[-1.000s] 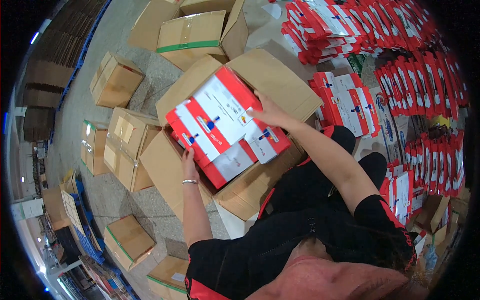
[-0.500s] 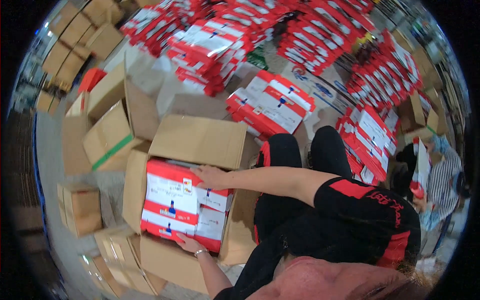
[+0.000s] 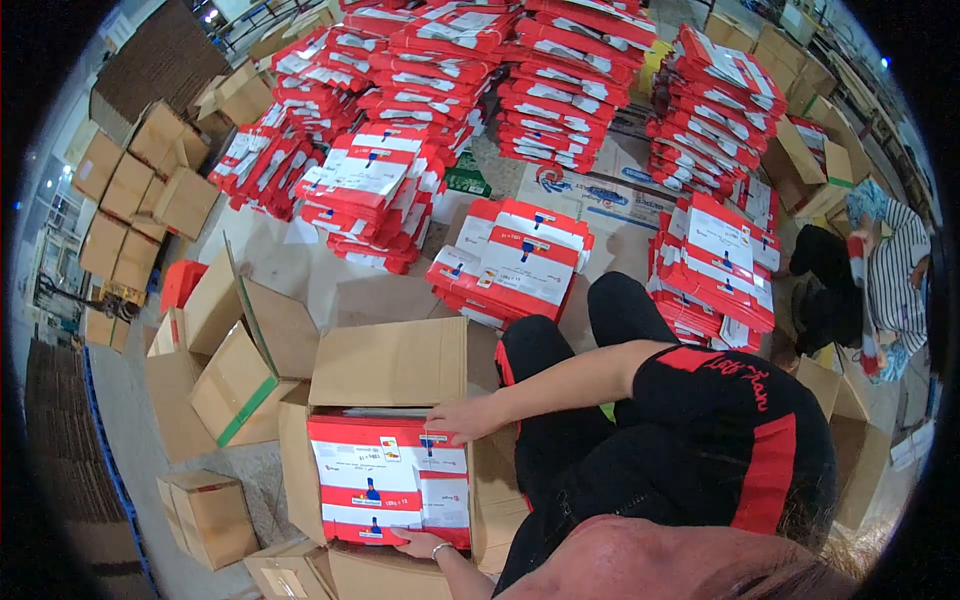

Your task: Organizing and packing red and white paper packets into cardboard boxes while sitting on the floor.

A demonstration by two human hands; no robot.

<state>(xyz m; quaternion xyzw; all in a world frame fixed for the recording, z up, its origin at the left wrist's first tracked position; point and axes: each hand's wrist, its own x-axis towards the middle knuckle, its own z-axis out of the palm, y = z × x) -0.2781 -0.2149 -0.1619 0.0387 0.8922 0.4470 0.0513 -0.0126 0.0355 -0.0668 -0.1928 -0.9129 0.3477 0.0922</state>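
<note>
An open cardboard carton [image 3: 385, 365] stands to the left of my knees, filled with flat red-and-white printed packs [image 3: 375, 470]. On the far edge of these packs lies my right hand [image 3: 462, 418], its fingers stretched out and bent slightly over the edge. My left hand [image 3: 422, 542] touches the near edge of the packs, just inside the carton's near flap, with its fingers extended. Neither hand is closed round a pack. The lower layers in the carton are hidden.
Beyond my knees lies a stack of similar packs [image 3: 515, 255], with another stack [image 3: 715, 250] to its right. Tall piles [image 3: 570, 85] rise behind. Cartons surround my left side, including an open one [image 3: 240, 390]. Another person [image 3: 890, 265] works at the far right.
My view has shifted, so the carton sits lower in the picture. Both hands remain on the packs, the right at the far edge and the left at the near edge.
</note>
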